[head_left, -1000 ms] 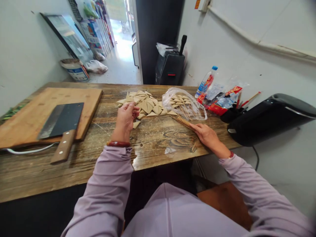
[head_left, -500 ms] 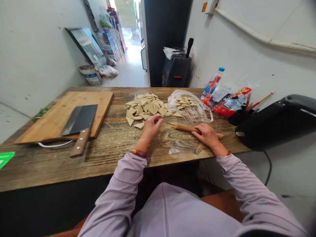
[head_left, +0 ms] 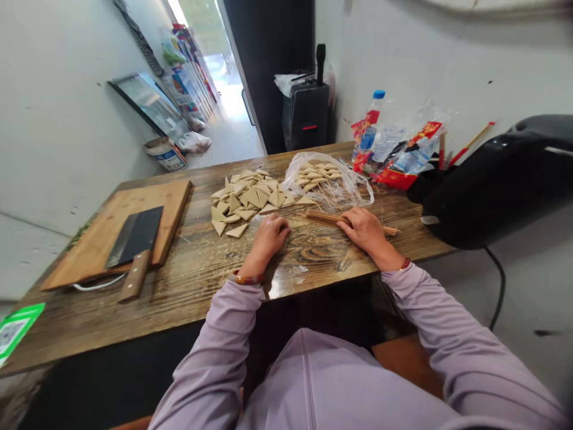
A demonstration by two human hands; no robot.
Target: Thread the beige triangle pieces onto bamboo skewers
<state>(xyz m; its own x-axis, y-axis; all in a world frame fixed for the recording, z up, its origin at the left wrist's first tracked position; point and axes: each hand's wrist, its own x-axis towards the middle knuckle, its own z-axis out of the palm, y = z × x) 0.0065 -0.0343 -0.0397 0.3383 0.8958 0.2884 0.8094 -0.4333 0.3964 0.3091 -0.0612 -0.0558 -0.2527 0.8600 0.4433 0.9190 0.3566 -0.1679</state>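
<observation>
A heap of flat tan triangles, possibly tofu skin or dough (head_left: 244, 197), lies on the wooden table (head_left: 201, 269). My left hand (head_left: 268, 239) rests just in front of the heap with its fingers curled and nothing visible in them. My right hand (head_left: 364, 230) sits on a bundle of thin bamboo skewers (head_left: 326, 219), its fingers closed over the sticks. Behind the bundle, a clear plastic bag (head_left: 324, 182) holds more triangles threaded on skewers. A loose triangle (head_left: 237, 230) lies nearest my left hand.
A wooden cutting board (head_left: 172, 203) with a cleaver (head_left: 134, 239) lies at the table's left. At the back right stand a water bottle (head_left: 369, 128) and red packets (head_left: 394, 176). A black appliance (head_left: 496, 179) sits at the right edge. A doorway lies beyond the table.
My left hand has come down from above the heap to the tabletop. My right hand has closed over the skewer bundle, which now lies crosswise under it. The view has tilted.
</observation>
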